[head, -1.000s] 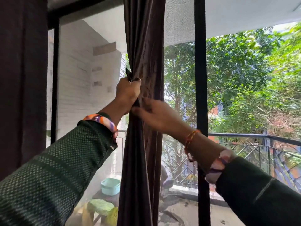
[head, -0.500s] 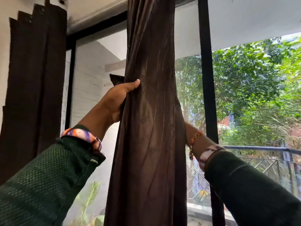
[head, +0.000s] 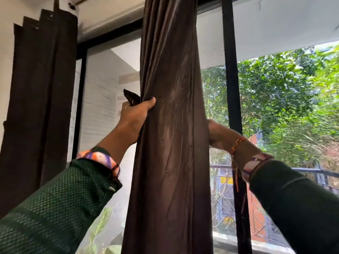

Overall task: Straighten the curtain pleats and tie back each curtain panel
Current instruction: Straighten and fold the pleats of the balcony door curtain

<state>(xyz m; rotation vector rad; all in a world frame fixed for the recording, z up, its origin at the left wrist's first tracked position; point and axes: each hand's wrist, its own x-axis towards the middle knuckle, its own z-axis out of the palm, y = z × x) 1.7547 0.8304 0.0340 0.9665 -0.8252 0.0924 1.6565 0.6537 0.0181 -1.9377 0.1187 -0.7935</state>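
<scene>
The brown curtain panel [head: 170,143] hung bunched up in the middle of the window; the left hand [head: 134,116] gripped its left edge and a dark tie strip [head: 131,97]; the right hand [head: 215,133] reached behind its right edge, fingers hidden, so I could not tell its grip.

Right hand [head: 217,133] gone behind curtain panel [head: 170,125]; bundle now wider.

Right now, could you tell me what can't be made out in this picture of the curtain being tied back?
Head view only:
- Right hand: fingers hidden behind the gathered curtain; grip unknown.
- Tie strip: only its end shows above the left hand; the rest is hidden by the hand and the curtain.
- Curtain's top and hem: cut off by frame edges.
- Side curtain: bottom hidden by left sleeve.
</scene>
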